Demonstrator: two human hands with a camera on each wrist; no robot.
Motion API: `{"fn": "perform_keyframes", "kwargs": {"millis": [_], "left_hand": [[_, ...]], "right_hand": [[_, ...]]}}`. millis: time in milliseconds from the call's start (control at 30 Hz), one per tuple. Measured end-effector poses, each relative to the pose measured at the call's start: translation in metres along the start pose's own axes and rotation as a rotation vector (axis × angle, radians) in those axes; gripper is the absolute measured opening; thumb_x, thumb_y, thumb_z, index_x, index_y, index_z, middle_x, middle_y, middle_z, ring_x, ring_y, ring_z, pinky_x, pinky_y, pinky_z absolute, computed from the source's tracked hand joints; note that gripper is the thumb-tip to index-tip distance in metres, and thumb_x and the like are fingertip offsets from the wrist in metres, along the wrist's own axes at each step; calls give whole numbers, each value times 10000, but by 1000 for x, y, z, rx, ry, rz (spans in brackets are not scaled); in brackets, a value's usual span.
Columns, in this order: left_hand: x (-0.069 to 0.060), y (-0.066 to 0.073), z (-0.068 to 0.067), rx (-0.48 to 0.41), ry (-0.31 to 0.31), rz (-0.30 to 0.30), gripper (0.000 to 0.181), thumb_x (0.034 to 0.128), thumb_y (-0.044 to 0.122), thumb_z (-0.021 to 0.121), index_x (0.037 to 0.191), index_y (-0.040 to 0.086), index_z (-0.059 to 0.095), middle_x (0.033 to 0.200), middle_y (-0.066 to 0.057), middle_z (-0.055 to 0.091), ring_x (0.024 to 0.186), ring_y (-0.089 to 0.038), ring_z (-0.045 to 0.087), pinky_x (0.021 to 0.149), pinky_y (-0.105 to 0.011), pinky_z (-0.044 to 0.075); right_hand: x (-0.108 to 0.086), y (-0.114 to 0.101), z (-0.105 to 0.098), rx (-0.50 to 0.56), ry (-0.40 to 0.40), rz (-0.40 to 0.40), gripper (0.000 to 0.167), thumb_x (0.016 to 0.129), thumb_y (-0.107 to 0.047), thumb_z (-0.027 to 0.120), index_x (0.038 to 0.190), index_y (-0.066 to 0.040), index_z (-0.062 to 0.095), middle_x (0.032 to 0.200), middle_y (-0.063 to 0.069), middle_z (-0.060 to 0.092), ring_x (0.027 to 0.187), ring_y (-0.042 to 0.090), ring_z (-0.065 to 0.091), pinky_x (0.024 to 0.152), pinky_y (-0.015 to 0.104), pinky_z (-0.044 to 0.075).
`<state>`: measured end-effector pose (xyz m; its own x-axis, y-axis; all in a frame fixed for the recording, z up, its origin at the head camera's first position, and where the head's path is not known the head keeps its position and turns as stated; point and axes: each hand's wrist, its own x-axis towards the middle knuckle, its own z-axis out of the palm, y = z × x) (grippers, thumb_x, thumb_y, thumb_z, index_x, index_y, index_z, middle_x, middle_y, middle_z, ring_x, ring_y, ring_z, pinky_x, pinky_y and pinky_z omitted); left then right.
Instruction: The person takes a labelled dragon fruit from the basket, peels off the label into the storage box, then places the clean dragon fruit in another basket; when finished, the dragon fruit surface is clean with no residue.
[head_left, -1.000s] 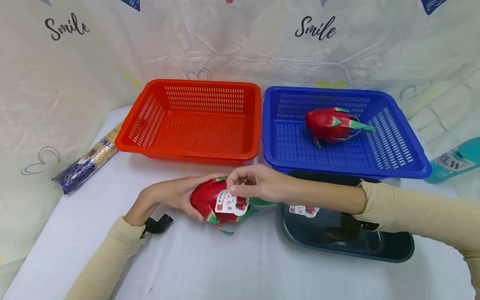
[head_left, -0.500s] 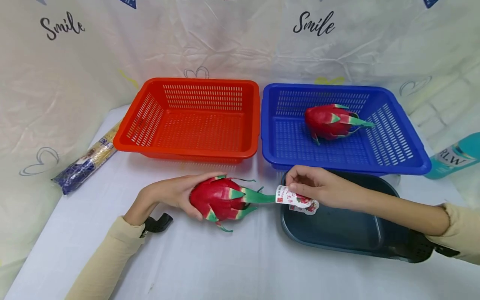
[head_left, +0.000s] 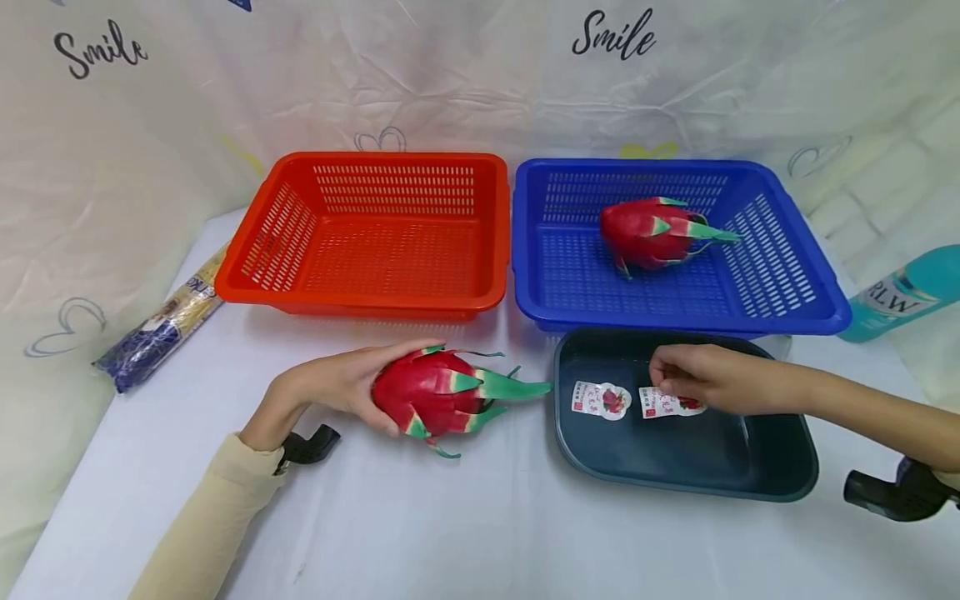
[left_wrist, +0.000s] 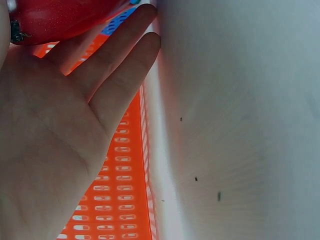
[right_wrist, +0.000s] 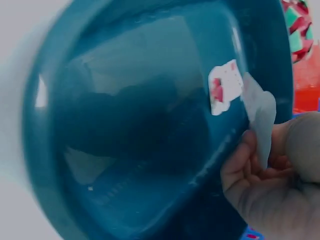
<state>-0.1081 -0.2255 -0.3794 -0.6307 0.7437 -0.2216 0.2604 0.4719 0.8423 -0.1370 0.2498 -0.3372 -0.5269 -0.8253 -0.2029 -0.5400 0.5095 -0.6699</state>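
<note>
A red dragon fruit (head_left: pixel 420 392) with green scales lies on the white table, its long green tip pointing right. My left hand (head_left: pixel 341 383) holds its rounded end, with thumb and fingers spread to either side. In the left wrist view only part of the dragon fruit (left_wrist: pixel 65 20) shows at the top. My right hand (head_left: pixel 720 379) is over the dark teal tray (head_left: pixel 652 462) and pinches a white fruit-printed sticker (head_left: pixel 660 403). Seen from the right wrist, this held sticker (right_wrist: pixel 261 115) stands edge-up between thumb and fingers. Another such sticker (head_left: pixel 600 400) lies flat in the tray.
Behind the fruit stands a red-orange perforated basket (head_left: pixel 360 304). A blue basket (head_left: pixel 682 321) beside it holds a second dragon fruit (head_left: pixel 645 233). At left lies a pasta-like plastic packet (head_left: pixel 165 325); a turquoise bottle (head_left: pixel 907 292) is at the right edge.
My right hand has drawn the sticker off the dragon fruit and carried it right, over the tray. My left hand keeps its hold on the fruit. The head view has shifted slightly.
</note>
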Motion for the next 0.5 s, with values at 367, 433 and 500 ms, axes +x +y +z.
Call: {"fn": "perform_keyframes", "kwargs": {"millis": [367,433,500], "left_hand": [[1,-2,1,-3,-2,14,1025,722,304,851,1528,338,218,1444,23,424,1336,-207,401,908,-276,539],[1,-2,1,3,1,14,1026,722,305,852,1528,337,218,1440,23,429,1332,-207,406,910,-276,538],[1,-2,1,2,2,14,1027,721,304,853,1528,337,219,1440,23,430,1330,-207,408,911,-279,538]], "right_hand": [[1,12,18,-76,-102,265,56,943,-58,573,984,-81,541,812,-57,474,740,17,459,607,173,457],[2,12,19,-99,-114,301,93,930,-92,607,994,-85,541,832,-47,484,762,38,471,613,172,468],[3,11,20,-129,-105,322,135,907,-112,646,994,-89,544,846,-41,500,773,57,481,617,169,480]]}}
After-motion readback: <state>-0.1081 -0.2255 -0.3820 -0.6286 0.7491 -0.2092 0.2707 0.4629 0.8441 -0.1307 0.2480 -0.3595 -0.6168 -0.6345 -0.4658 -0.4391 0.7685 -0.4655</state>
